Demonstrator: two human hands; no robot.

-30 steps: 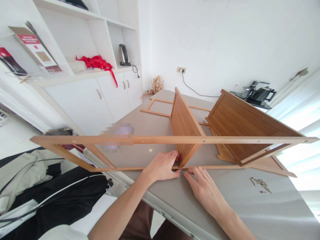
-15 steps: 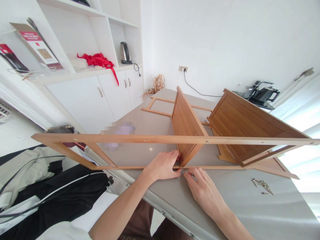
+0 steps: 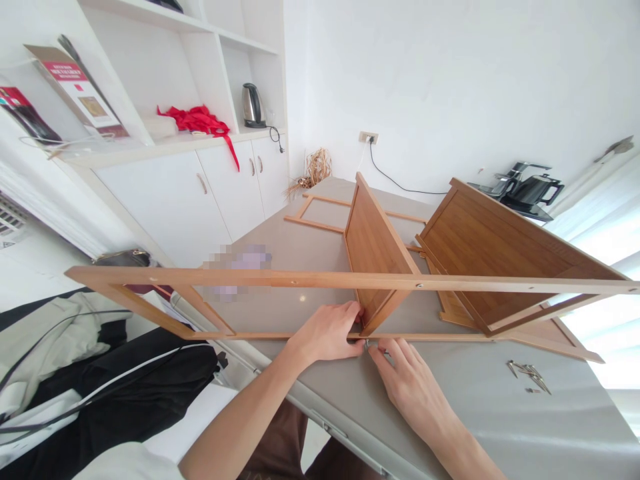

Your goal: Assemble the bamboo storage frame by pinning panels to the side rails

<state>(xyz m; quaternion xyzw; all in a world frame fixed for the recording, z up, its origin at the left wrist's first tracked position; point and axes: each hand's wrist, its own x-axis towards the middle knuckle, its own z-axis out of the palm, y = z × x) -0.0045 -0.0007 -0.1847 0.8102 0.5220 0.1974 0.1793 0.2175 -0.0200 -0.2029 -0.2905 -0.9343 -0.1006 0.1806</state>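
Observation:
My left hand [image 3: 327, 331] is closed around the lower rail of a wooden side frame [image 3: 280, 278], fingers behind it and thumb in front. It grips where an upright wooden panel [image 3: 375, 250] meets that rail. My right hand [image 3: 407, 373] is closed just to the right, thumb and forefinger pinching a small thin metal piece [image 3: 367, 345] at the rail's outer face. Its kind is too small to make out, and part of it is hidden by the fingers. The frame stands on its long edge across the table.
A second wooden panel [image 3: 505, 260] leans up at the right. Another slim wooden frame [image 3: 315, 223] lies flat on the grey table [image 3: 340, 393]. Several loose screws [image 3: 533, 375] lie at the right. An electric kettle [image 3: 533, 190] stands behind, and dark clothes [image 3: 165, 373] are piled at the left.
Both hands stay at the same joint. The fingers of my right hand have shifted slightly around the metal piece; the view has drifted a little.

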